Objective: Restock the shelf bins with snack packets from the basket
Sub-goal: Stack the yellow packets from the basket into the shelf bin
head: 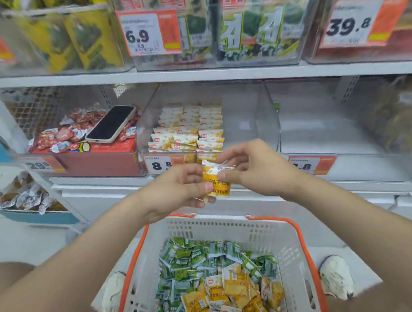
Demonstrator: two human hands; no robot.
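Note:
Both hands hold a small stack of yellow snack packets (215, 179) in front of the middle shelf. My left hand (178, 189) grips the stack from the left and below; my right hand (252, 167) pinches its upper right side. Just behind stands a clear shelf bin (247, 128) with neat rows of the same yellow packets (188, 132) in its left half; its right half is bare. Below my arms a white basket with orange handles (266, 232) holds several green packets (197, 258) and yellow packets (234, 297).
A phone (111, 123) lies on red snacks (60, 139) in the bin to the left. To the right stands a clear bin (320, 128) with nothing visible inside. Price tags (158, 165) hang on the bin fronts. Seaweed packs (252, 26) fill the shelf above. My shoes (335, 276) flank the basket.

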